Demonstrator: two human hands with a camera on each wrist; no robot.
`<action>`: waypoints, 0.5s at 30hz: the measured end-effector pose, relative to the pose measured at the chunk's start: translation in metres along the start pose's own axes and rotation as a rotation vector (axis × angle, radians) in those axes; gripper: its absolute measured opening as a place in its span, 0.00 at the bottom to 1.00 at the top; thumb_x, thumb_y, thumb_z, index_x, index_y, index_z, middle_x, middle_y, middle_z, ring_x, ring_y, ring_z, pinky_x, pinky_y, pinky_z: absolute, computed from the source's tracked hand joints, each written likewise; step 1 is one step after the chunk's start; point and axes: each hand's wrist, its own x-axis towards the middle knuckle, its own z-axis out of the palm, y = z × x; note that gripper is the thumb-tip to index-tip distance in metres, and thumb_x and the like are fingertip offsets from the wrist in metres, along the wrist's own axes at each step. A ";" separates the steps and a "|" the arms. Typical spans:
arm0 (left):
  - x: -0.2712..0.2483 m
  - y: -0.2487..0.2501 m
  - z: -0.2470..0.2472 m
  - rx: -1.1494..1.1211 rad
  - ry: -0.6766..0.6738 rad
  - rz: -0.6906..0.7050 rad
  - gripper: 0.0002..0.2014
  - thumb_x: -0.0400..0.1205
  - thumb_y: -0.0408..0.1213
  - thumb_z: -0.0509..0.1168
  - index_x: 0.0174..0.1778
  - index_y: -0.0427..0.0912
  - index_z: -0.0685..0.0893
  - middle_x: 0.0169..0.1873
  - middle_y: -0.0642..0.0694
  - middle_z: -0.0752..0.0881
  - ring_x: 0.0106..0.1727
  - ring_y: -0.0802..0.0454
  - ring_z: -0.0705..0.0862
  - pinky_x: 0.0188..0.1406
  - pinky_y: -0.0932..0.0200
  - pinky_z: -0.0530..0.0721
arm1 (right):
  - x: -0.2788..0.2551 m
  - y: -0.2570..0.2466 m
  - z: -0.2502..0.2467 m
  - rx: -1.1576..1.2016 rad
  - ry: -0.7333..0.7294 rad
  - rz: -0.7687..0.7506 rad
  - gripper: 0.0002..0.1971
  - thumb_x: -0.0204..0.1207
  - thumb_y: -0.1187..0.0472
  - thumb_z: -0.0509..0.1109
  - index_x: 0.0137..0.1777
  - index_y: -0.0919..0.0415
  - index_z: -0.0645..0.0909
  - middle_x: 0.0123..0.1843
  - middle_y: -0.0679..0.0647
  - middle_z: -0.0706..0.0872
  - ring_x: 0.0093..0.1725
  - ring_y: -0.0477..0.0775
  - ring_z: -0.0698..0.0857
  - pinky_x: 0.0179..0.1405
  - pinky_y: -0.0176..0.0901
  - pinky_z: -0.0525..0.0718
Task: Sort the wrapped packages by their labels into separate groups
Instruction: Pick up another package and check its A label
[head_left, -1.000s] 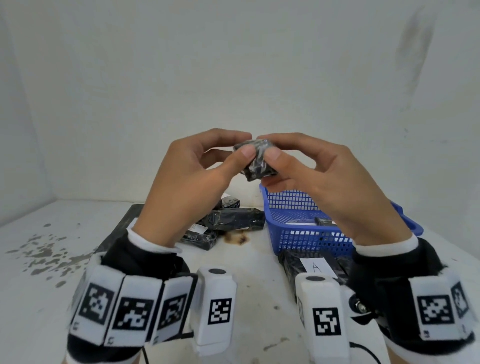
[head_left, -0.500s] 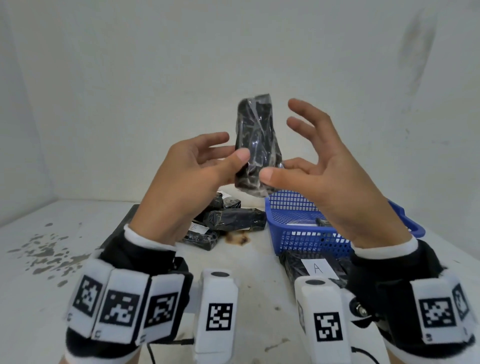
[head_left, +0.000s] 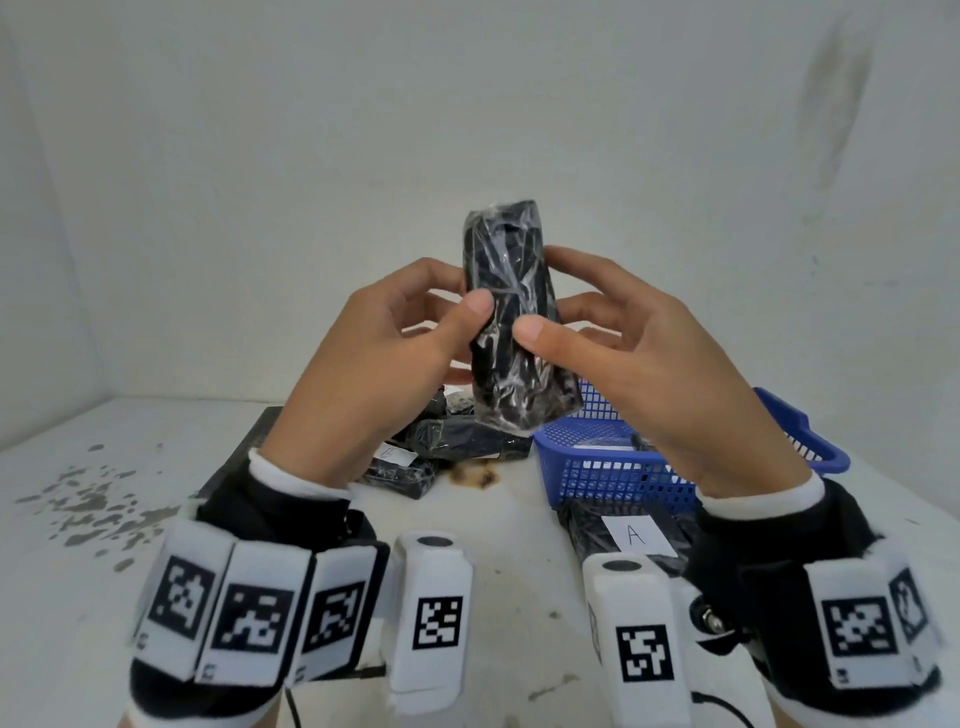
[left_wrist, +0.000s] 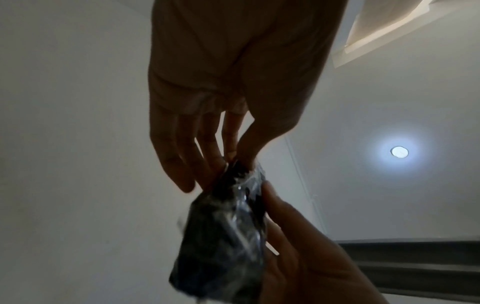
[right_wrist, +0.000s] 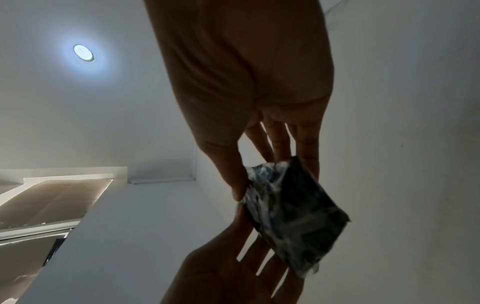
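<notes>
Both hands hold one black oblong package wrapped in crinkly clear plastic (head_left: 511, 317), upright, raised above the white table (head_left: 156, 467), in front of the wall. No label shows on the side facing the head cam.

Left hand (head_left: 374, 374): thumb tip pressed on the pkg's near face abt mid-height, fingers curled round its left edge & behind it, so it's pinched betw thumb and fingers. Left wrist cam shows thumb & fingertips meeting on the pkg's narrow end (left_wrist: 233, 174); view dim, blurred.

Right hand (head_left: 654, 374): thumb tip on near face just beside the left thumb, index finger touching the upper right edge, other fingers bent behind the pkg. Right wrist cam: thumb on one face, fingers on the opposite one (right_wrist: 293, 211).

Below on the table: a heap of similar black wrapped packages (head_left: 457, 441) left of centre, one w/ a small white label, letter unreadable. Blue plastic mesh basket (head_left: 613, 467) to the right, sthg dark inside. In front of the basket, a black wrapped package with a white label marked "A" (head_left: 631, 535).
</notes>
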 end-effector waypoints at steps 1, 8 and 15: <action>0.000 0.000 0.000 0.005 -0.004 0.004 0.05 0.82 0.38 0.67 0.46 0.41 0.85 0.46 0.34 0.89 0.39 0.51 0.89 0.40 0.60 0.89 | 0.000 0.000 0.000 -0.006 0.004 -0.003 0.30 0.74 0.52 0.78 0.77 0.42 0.76 0.49 0.46 0.92 0.48 0.55 0.93 0.58 0.53 0.90; 0.000 0.002 -0.003 0.008 -0.010 0.030 0.02 0.81 0.38 0.68 0.43 0.45 0.85 0.36 0.45 0.88 0.35 0.56 0.87 0.38 0.58 0.89 | 0.000 0.000 0.002 -0.027 -0.015 -0.028 0.31 0.66 0.40 0.75 0.72 0.41 0.79 0.46 0.49 0.93 0.48 0.56 0.93 0.59 0.63 0.89; -0.001 0.000 -0.002 0.036 -0.026 0.027 0.08 0.82 0.41 0.67 0.46 0.39 0.85 0.40 0.41 0.91 0.40 0.51 0.90 0.42 0.52 0.90 | 0.000 0.000 -0.001 -0.119 0.033 -0.026 0.20 0.69 0.37 0.74 0.59 0.41 0.84 0.44 0.40 0.92 0.36 0.51 0.81 0.36 0.28 0.77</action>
